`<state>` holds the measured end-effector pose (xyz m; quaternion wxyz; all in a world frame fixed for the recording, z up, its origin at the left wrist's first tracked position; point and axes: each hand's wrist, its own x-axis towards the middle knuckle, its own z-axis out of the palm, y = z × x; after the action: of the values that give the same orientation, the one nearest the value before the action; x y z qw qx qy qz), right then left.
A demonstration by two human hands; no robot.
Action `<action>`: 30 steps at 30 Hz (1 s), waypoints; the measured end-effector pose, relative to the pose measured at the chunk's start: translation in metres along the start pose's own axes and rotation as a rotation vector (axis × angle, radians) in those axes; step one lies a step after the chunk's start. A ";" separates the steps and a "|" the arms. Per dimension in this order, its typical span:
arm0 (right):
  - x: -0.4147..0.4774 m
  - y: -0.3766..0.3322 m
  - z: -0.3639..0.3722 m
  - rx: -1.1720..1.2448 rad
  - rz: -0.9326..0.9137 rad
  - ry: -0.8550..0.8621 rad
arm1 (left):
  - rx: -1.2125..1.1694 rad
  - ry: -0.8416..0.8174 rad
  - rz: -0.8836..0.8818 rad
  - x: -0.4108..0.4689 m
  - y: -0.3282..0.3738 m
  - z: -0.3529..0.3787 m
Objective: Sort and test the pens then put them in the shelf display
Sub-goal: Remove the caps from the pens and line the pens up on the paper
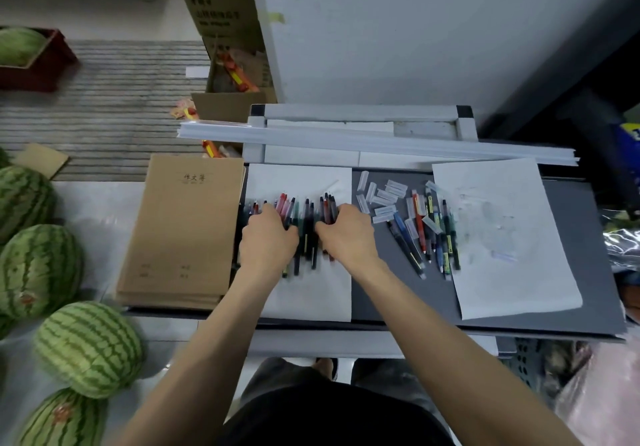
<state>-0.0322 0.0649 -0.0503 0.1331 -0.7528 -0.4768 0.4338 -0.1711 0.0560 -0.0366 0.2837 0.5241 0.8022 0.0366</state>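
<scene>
Both the left hand [268,237] and right hand [346,234] are curling their fingers over the pens [306,234] lying on the left white sheet [311,293]. These light, slick barrels are probably prone to rolling, so bunching them mid-shaft looks best.

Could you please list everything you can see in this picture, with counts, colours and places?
pen row: many, mixed colours, on left white sheet
loose pens: about a dozen, mixed colours, on grey tabletop
caps: several, clear, beside the loose pens
right white sheet: one, lightly scribbled, tabletop's right
notebooks: one stack, brown, tabletop's left
white strips: one bundle, behind the sheets
watermelons: at least six, green striped, at left
cardboard boxes: two, brown, far side
left hand, right hand: one each, on the pen row, grip unclear
</scene>
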 end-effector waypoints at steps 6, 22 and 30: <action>-0.003 0.007 -0.003 -0.097 -0.051 0.036 | 0.029 -0.004 0.007 -0.002 0.003 -0.001; -0.008 0.007 0.008 -0.152 -0.118 0.046 | 0.122 0.024 0.002 -0.009 -0.018 -0.014; -0.011 0.006 0.011 -0.143 -0.136 0.055 | 0.103 0.024 0.040 -0.017 -0.027 -0.014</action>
<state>-0.0397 0.0502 -0.0545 0.1211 -0.7380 -0.5526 0.3678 -0.1957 0.0330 -0.0275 0.2459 0.5536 0.7956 0.0072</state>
